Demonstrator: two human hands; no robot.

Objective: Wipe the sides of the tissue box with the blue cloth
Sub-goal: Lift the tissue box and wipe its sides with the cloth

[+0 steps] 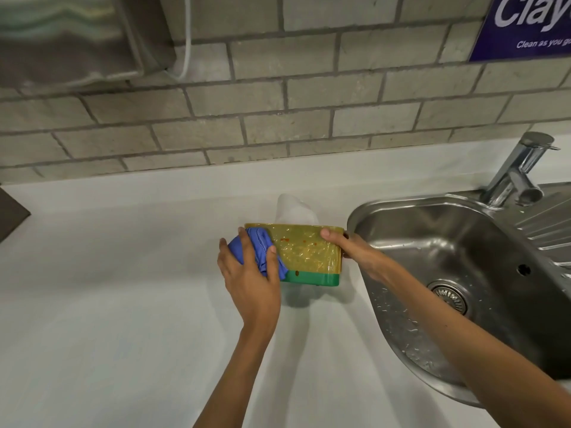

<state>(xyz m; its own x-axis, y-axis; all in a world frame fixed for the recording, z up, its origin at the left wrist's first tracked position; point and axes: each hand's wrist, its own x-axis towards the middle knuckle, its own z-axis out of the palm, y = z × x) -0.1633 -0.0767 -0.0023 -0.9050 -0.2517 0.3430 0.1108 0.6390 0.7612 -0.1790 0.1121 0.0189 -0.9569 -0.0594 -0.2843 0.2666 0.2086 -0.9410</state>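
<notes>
The tissue box (306,254) is yellow with a green base and a white tissue (293,211) sticking out behind it. It is tilted over the white counter with its broad yellow side facing me, marked with a few red-brown spots. My left hand (247,273) presses a bunched blue cloth (262,248) against the box's left end. At the box's right end, my right hand (349,245) grips it with the thumb on the near top corner.
A steel sink (463,257) with a drain lies just right of the box, and a tap (519,171) stands behind it. A grey brick wall runs along the back, with a metal dispenser (71,35) at upper left and a blue sign (531,23) at upper right.
</notes>
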